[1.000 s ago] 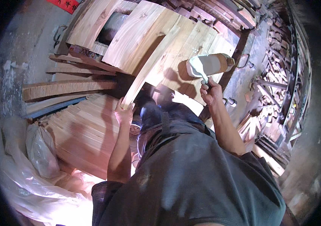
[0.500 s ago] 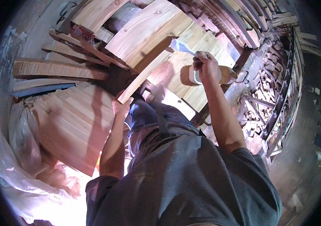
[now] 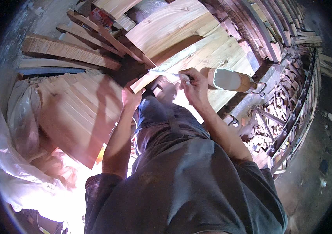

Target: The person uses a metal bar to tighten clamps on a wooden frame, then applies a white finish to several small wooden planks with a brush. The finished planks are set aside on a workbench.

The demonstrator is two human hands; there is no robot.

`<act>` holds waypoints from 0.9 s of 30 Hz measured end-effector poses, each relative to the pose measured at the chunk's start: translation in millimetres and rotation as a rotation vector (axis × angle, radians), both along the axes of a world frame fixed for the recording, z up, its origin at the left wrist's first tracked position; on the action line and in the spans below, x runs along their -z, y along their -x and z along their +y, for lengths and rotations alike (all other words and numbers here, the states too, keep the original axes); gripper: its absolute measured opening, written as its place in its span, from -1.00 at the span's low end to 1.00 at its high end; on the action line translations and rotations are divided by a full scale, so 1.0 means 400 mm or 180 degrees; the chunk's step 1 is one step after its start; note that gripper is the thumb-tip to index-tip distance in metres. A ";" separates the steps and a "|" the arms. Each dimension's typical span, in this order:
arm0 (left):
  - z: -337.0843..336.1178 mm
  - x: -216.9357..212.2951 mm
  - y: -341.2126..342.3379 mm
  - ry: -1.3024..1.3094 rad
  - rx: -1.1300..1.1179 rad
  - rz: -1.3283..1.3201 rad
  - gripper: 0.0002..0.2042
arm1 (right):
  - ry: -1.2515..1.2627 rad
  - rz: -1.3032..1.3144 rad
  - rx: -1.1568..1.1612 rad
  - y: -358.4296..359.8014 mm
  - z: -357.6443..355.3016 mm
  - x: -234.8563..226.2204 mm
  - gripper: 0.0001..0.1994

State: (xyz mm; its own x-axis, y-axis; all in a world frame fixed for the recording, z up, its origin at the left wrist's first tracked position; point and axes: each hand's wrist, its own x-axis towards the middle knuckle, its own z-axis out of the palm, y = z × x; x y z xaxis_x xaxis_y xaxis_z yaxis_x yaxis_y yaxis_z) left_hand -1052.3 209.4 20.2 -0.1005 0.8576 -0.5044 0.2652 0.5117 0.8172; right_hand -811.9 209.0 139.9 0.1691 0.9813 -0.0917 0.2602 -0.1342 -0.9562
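My left hand is closed round the near end of a narrow wooden strip, which slants away to the far right over wooden boards. Glistening white glue coats much of the strip's upper edge. In my right hand is a flat glue spreader smeared white; whether it is a brush or a spatula I cannot make out. Its tip touches the strip a short way beyond my left hand. To the right of my right hand, a cut-open plastic bottle holding white glue lies on its side on the boards.
A stack of boards stands at the left beside clear plastic sheeting. Long planks jut out at the far left. On the right, a metal-edged bin holds wood offcuts, and more timber is stacked behind.
My right hand and the spreader have come left and nearer along the strip, toward my left hand. White glue now covers the strip's edge where bare wood showed.
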 end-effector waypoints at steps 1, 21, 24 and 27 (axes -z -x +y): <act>-0.001 0.009 0.003 0.0038 -0.0179 -0.0195 -0.38 | 0.0024 0.0335 -0.0117 0.030 -0.007 -0.009 -0.95; 0.008 -0.105 -0.005 0.0103 0.0202 0.0248 -0.45 | -0.0510 -0.0981 0.0186 -0.276 0.167 -0.038 -0.95; 0.006 -0.078 0.010 0.0255 0.0122 0.0135 -0.48 | -0.0435 -0.1358 0.0375 -0.328 0.210 -0.054 -0.92; -0.003 -0.043 0.024 -0.0046 0.0150 0.0024 -0.54 | -0.0316 -0.1448 0.0633 -0.364 0.242 -0.059 -0.94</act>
State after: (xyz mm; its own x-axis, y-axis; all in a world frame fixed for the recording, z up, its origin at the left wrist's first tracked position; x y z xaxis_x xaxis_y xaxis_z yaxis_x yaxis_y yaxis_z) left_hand -1061.9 208.1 37.3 -0.0637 0.8686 -0.4913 0.2949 0.4867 0.8223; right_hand -666.1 305.6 163.6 0.3548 0.9263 0.1269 0.6322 -0.1377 -0.7625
